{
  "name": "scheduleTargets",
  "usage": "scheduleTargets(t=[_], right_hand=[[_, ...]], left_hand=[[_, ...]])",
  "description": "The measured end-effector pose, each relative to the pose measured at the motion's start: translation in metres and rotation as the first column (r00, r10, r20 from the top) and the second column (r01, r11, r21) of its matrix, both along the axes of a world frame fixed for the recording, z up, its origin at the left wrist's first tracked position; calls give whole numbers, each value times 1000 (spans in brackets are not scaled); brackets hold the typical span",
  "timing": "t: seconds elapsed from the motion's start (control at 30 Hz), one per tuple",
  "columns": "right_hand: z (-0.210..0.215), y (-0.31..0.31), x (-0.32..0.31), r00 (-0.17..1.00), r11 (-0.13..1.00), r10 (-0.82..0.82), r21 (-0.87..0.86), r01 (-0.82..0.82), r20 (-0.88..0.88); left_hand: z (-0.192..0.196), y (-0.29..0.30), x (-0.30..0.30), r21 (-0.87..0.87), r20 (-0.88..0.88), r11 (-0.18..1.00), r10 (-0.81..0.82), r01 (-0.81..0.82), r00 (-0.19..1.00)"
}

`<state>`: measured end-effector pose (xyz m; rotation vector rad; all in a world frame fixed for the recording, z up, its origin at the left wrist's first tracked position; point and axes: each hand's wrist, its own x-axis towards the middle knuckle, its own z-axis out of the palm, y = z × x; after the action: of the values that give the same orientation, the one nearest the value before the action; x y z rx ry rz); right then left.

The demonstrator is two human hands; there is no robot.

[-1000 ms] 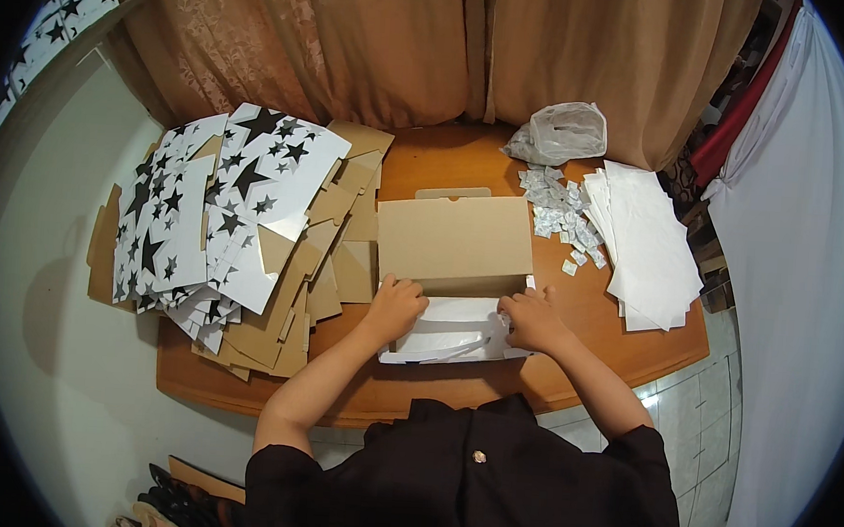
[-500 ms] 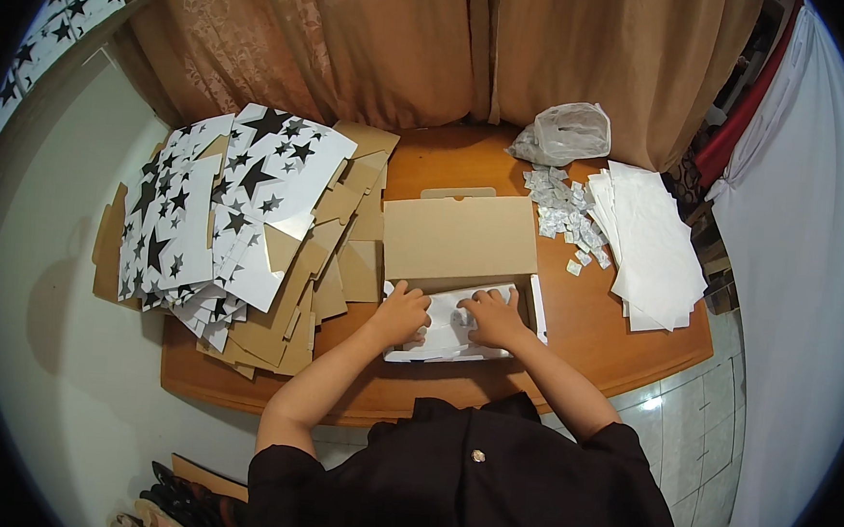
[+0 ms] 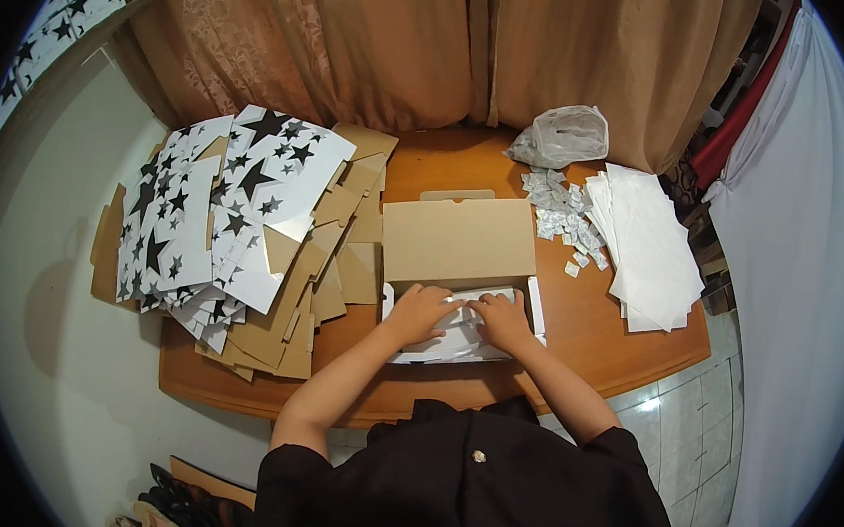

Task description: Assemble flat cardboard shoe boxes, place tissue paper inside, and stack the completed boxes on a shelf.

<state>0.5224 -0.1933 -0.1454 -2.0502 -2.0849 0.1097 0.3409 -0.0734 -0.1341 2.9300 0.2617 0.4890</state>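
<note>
An open cardboard box (image 3: 459, 242), brown inside with white outer sides, stands near the table's front edge with its lid raised at the back. White paper (image 3: 454, 344) lies inside it. My left hand (image 3: 420, 314) rests on the paper from the left, fingers reaching toward the middle and thumb apart. From the right, my right hand (image 3: 502, 322) touches the same sheet with its fingers bent and spread. Both hands' fingertips nearly meet over the paper. Whatever lies under the sheet is hidden.
Flattened star-patterned boxes (image 3: 253, 186) are heaped at the left. Small clear-and-white packets (image 3: 565, 214) lie scattered at the right, before a translucent plastic bag (image 3: 570, 137). White paper sheets (image 3: 650, 248) are stacked beside them. Brown curtains (image 3: 377, 48) hang behind the table (image 3: 572, 345).
My left hand has moved right over the paper, toward my right hand. The right hand has shifted only slightly, and the paper's middle is now more covered.
</note>
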Motion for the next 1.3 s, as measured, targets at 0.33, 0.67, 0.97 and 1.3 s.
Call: scheduleTargets(t=[0.33, 0.67, 0.97, 1.3], right_hand=[[-15, 14, -9, 959, 989, 147, -7, -150, 241], [-46, 28, -9, 859, 963, 232, 17, -269, 457], [59, 14, 1, 988, 984, 153, -91, -153, 3], [-4, 13, -5, 972, 987, 37, -161, 1, 233]], left_hand=[[-5, -4, 11, -29, -105, 994, 101, -104, 989], [-17, -3, 18, -12, -179, 984, 173, -179, 968], [-39, 1, 0, -104, -422, 995, -48, 4, 905], [6, -2, -5, -251, -582, 956, -22, -154, 813]])
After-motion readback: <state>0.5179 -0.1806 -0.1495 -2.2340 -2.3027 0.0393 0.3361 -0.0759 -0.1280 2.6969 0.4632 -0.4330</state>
